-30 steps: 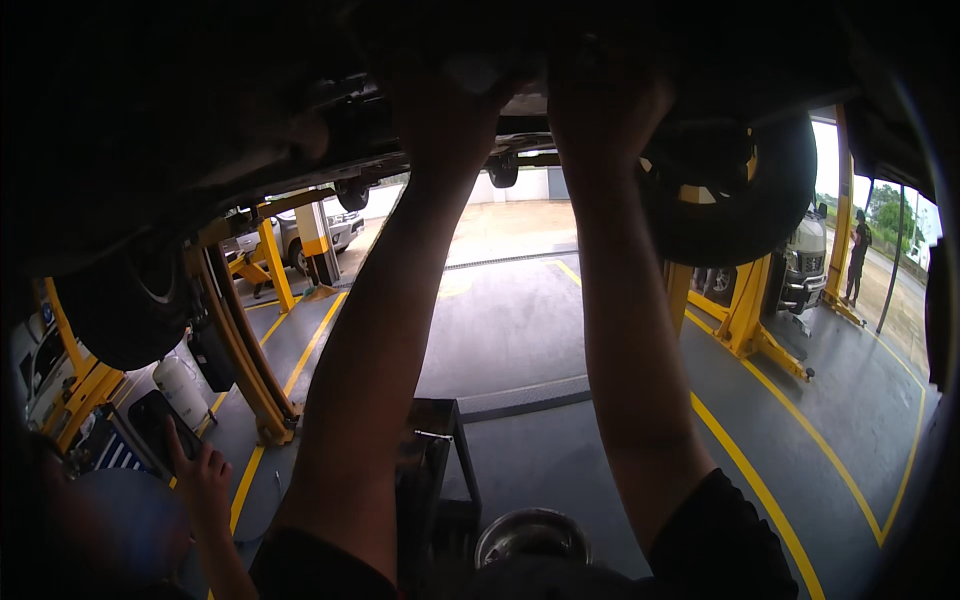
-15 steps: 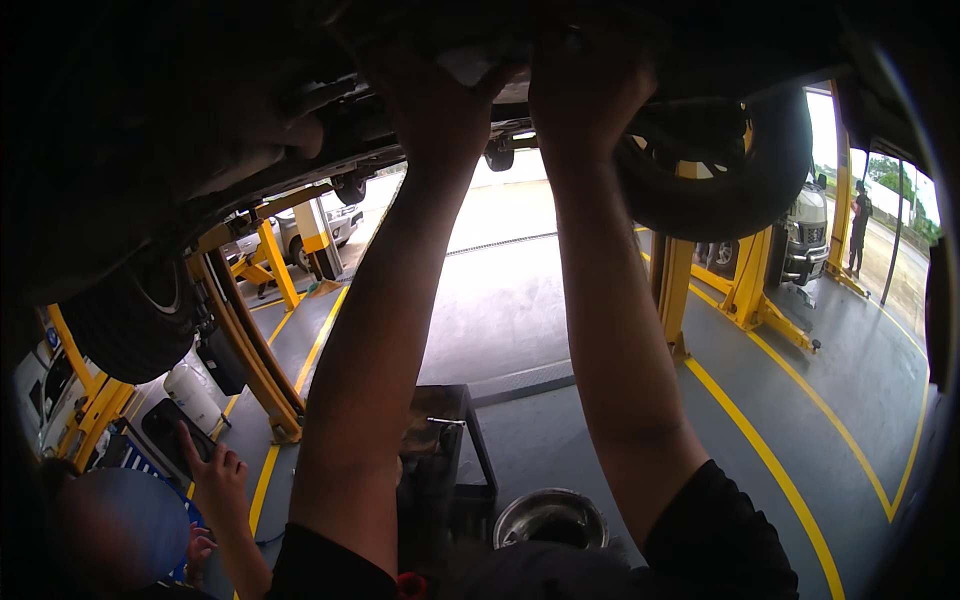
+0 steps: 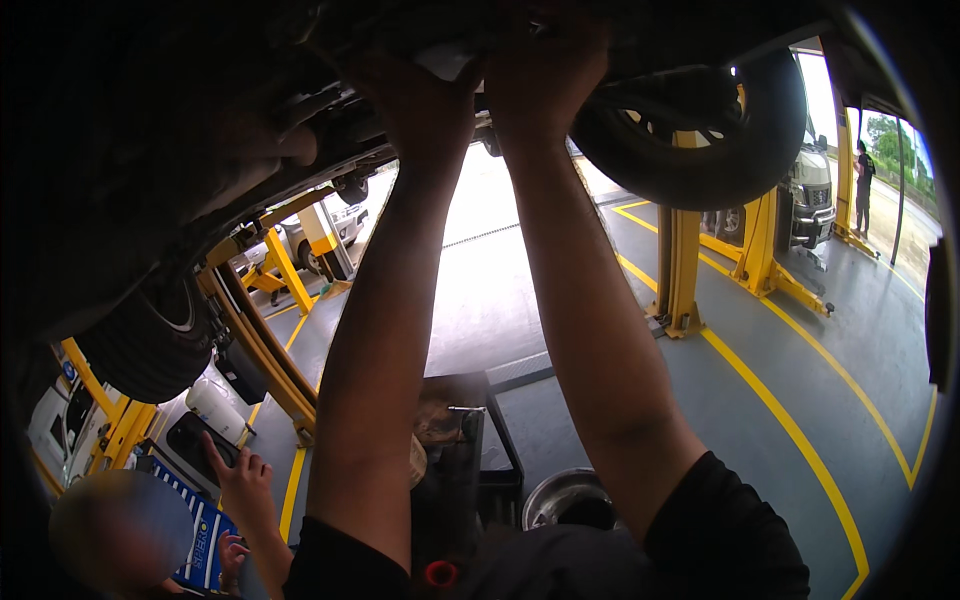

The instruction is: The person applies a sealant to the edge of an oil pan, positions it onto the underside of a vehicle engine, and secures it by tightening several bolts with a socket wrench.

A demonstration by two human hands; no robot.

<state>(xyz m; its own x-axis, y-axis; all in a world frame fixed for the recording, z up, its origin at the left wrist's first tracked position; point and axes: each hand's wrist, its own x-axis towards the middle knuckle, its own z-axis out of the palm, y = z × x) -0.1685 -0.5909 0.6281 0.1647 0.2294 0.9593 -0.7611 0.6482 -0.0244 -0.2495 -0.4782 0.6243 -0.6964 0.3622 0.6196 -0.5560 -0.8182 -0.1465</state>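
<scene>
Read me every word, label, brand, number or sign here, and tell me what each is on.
Blue panel with white stripes, lower left: lettering shows, but I won't copy it out.
Parked vehicle at right: front badge, too small to read.
I can't make out any other text.

Beside the right hand the tyre looks matt rubber; well below, the bowl looks smooth, glossy metal.
</scene>
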